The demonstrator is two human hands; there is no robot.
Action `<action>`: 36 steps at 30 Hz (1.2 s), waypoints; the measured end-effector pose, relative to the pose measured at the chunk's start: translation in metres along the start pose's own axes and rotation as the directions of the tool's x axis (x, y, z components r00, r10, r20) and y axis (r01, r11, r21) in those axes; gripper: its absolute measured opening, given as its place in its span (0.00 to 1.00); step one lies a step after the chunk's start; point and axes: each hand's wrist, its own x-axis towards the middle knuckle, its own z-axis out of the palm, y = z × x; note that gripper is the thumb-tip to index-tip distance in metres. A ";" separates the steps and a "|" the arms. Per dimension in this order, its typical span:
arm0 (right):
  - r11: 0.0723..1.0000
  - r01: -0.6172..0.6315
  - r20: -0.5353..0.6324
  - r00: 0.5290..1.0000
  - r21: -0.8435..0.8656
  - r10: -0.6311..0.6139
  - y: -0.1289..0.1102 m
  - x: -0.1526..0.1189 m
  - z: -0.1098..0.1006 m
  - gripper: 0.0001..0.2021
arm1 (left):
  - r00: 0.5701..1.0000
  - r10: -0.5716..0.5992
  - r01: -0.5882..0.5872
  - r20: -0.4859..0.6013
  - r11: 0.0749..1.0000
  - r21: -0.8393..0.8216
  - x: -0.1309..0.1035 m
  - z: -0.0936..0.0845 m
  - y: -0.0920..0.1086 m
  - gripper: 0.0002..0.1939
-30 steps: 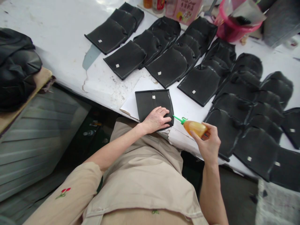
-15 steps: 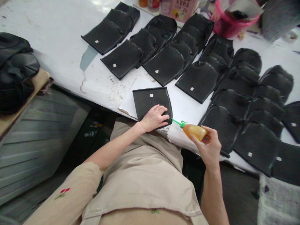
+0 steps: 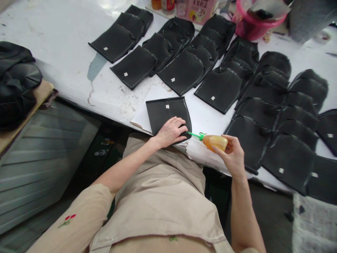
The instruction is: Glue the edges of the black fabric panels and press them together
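Biggest thing first: my white bench point(image 3: 65, 63) fills most of the view, and rows of overlapping black pieces point(image 3: 181, 72) run away from me across it, mostly ahead and off to my right. There's a crumpled black bundle point(image 3: 18, 84) over on the left and a pink bucket point(image 3: 247, 32) at the back.

Right at the near edge, in front of me, is the black panel point(image 3: 156, 114), partly on a white board point(image 3: 139, 117). It's matte, nearly square so no obvious long axis, with a straight rolled edge on the far side, a curved edge on the right and a faint strip running down from the far side.

My left hand point(image 3: 171, 133) is the nearer one, lying flat on the panel with the fingers spread a bit, not gripping anything. My right hand point(image 3: 233, 153) is off to the right of it, wrapped around an amber squeeze bottle point(image 3: 214, 142). The bottle lies almost level, pointing left, so its green nozzle point(image 3: 195, 135) reaches the curved edge just beside my left fingertips. Can't tell if the tip actually touches.

Smallest bit: a pale tag point(image 3: 167, 106) near the panel's far edge.
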 end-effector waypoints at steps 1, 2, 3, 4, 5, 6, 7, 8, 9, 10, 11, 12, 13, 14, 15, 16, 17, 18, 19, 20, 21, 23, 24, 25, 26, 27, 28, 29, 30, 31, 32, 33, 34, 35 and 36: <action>1.000 0.003 0.009 1.000 -0.002 -0.003 0.001 0.001 -0.001 0.28 | 1.000 -0.003 0.003 -0.002 1.000 -0.005 0.000 0.000 0.000 0.13; 1.000 0.005 0.019 1.000 -0.008 -0.005 0.001 0.002 -0.002 0.29 | 1.000 -0.006 0.006 -0.004 1.000 -0.010 0.000 0.001 0.000 0.13; 1.000 0.006 0.031 1.000 -0.016 -0.005 0.002 0.003 -0.005 0.29 | 1.000 -0.009 0.008 -0.006 1.000 -0.014 0.000 0.001 0.000 0.13; 1.000 0.004 0.043 0.999 -0.025 -0.003 0.003 0.003 -0.008 0.29 | 1.000 -0.011 0.010 -0.007 1.000 -0.018 0.000 0.001 -0.001 0.13; 0.999 0.001 0.052 0.999 -0.036 0.001 0.003 0.002 -0.012 0.29 | 1.000 -0.013 0.013 -0.008 1.000 -0.020 -0.001 0.002 -0.001 0.13; 0.999 -0.004 0.057 0.998 -0.048 0.006 0.004 0.002 -0.015 0.30 | 1.000 -0.015 0.015 -0.009 1.000 -0.022 -0.001 0.002 -0.001 0.14; 0.998 -0.008 0.058 0.998 -0.059 0.011 0.005 0.001 -0.018 0.30 | 1.000 -0.018 0.018 -0.010 1.000 -0.024 -0.001 0.002 -0.001 0.14; 0.998 -0.011 0.056 0.998 -0.066 0.014 0.005 0.000 -0.020 0.30 | 1.000 -0.019 0.019 -0.012 0.999 -0.026 -0.002 0.002 -0.001 0.14; 0.998 -0.012 0.053 0.998 -0.069 0.015 0.005 -0.001 -0.022 0.31 | 1.000 -0.021 0.020 -0.014 0.999 -0.029 -0.002 0.002 -0.001 0.14; 0.998 -0.011 0.048 0.999 -0.066 0.014 0.005 -0.001 -0.022 0.31 | 1.000 -0.023 0.022 -0.016 0.999 -0.032 -0.002 0.002 0.000 0.13; 0.998 -0.010 0.040 0.999 -0.056 0.012 0.005 -0.002 -0.022 0.31 | 0.999 -0.027 0.026 -0.018 0.999 -0.035 -0.003 0.002 0.000 0.13; 0.999 -0.009 0.029 1.000 -0.036 0.010 0.004 -0.003 -0.021 0.31 | 0.999 -0.034 0.034 -0.018 0.999 -0.037 -0.002 0.001 0.000 0.13; 1.000 -0.011 0.012 1.000 -0.007 0.011 0.003 -0.003 -0.019 0.31 | 0.999 -0.045 0.045 -0.016 0.998 -0.037 -0.001 0.000 0.001 0.13; 0.999 -0.014 -0.011 1.000 0.032 0.014 0.002 -0.004 -0.017 0.30 | 0.998 -0.061 0.061 -0.011 0.997 -0.037 0.001 -0.002 0.001 0.13; 0.997 -0.015 -0.041 0.999 0.077 0.019 0.001 -0.004 -0.015 0.30 | 0.997 -0.082 0.081 -0.005 0.996 -0.038 0.003 -0.003 0.002 0.13; 0.992 -0.015 -0.077 0.997 0.123 0.024 -0.001 -0.004 -0.012 0.29 | 0.995 -0.105 0.105 0.002 0.994 -0.038 0.006 -0.005 0.002 0.13; 0.986 -0.012 -0.114 0.993 0.164 0.031 -0.002 -0.004 -0.010 0.28 | 0.992 -0.129 0.130 0.010 0.991 -0.036 0.010 -0.006 0.003 0.13; 0.981 -0.008 -0.148 0.988 0.196 0.038 -0.004 -0.005 -0.007 0.27 | 0.988 -0.153 0.153 0.019 0.988 -0.031 0.014 -0.007 0.003 0.12; 0.977 -0.003 -0.175 0.984 0.215 0.041 -0.005 -0.005 -0.005 0.27 | 0.984 -0.174 0.174 0.027 0.984 -0.024 0.018 -0.008 0.003 0.12; 0.975 0.001 -0.189 0.981 0.223 0.042 -0.005 -0.006 -0.003 0.27 | 0.981 -0.189 0.190 0.036 0.982 -0.017 0.021 -0.009 0.002 0.12; 0.975 0.004 -0.192 0.981 0.222 0.039 -0.005 -0.007 -0.001 0.27 | 0.979 -0.197 0.198 0.045 0.980 -0.011 0.024 -0.010 0.001 0.12; 0.980 0.018 -0.186 0.982 0.200 0.020 -0.004 -0.011 0.002 0.28 | 0.978 -0.198 0.199 0.062 0.980 -0.014 0.027 -0.010 -0.001 0.11; 0.983 0.028 -0.185 0.983 0.181 0.007 -0.002 -0.013 0.003 0.28 | 0.979 -0.193 0.195 0.066 0.981 -0.022 0.028 -0.010 -0.003 0.11; 0.987 0.035 -0.186 0.983 0.159 -0.005 0.000 -0.016 0.004 0.29 | 0.980 -0.188 0.190 0.066 0.981 -0.031 0.027 -0.010 -0.004 0.10; 0.990 0.040 -0.187 0.982 0.137 -0.014 0.002 -0.018 0.005 0.29 | 0.981 -0.185 0.187 0.061 0.982 -0.037 0.026 -0.010 -0.004 0.10; 0.992 0.040 -0.185 0.983 0.117 -0.018 0.005 -0.021 0.005 0.29 | 0.982 -0.183 0.185 0.052 0.982 -0.040 0.025 -0.009 -0.005 0.09; 0.994 0.035 -0.180 0.983 0.103 -0.016 0.007 -0.024 0.006 0.30 | 0.982 -0.183 0.184 0.040 0.982 -0.040 0.024 -0.008 -0.005 0.09; 0.995 0.027 -0.176 0.984 0.095 -0.010 0.008 -0.026 0.007 0.30 | 0.983 -0.182 0.183 0.027 0.982 -0.038 0.023 -0.007 -0.005 0.09; 0.996 0.018 -0.174 0.985 0.091 -0.002 0.009 -0.027 0.009 0.30 | 0.983 -0.181 0.182 0.012 0.983 -0.035 0.022 -0.006 -0.004 0.09; 0.996 0.011 -0.178 0.984 0.088 0.004 0.010 -0.028 0.011 0.31 | 0.984 -0.181 0.181 -0.001 0.983 -0.034 0.021 -0.005 -0.004 0.08; 0.996 0.005 -0.182 0.983 0.085 0.010 0.010 -0.028 0.012 0.31 | 0.984 -0.180 0.179 -0.012 0.983 -0.036 0.020 -0.004 -0.003 0.09; 0.997 0.001 -0.187 0.982 0.083 0.014 0.010 -0.029 0.014 0.31 | 0.984 -0.179 0.178 -0.020 0.983 -0.039 0.020 -0.003 -0.003 0.09; 0.997 -0.002 -0.193 0.981 0.081 0.017 0.010 -0.028 0.016 0.31 | 0.984 -0.178 0.177 -0.025 0.983 -0.043 0.019 -0.002 -0.003 0.09; 0.997 -0.003 -0.199 0.980 0.077 0.018 0.010 -0.028 0.019 0.31 | 0.983 -0.179 0.178 -0.029 0.983 -0.047 0.019 -0.001 -0.003 0.09; 0.997 0.000 -0.207 0.978 0.072 0.015 0.010 -0.028 0.021 0.31 | 0.983 -0.180 0.178 -0.032 0.983 -0.052 0.019 -0.001 -0.003 0.08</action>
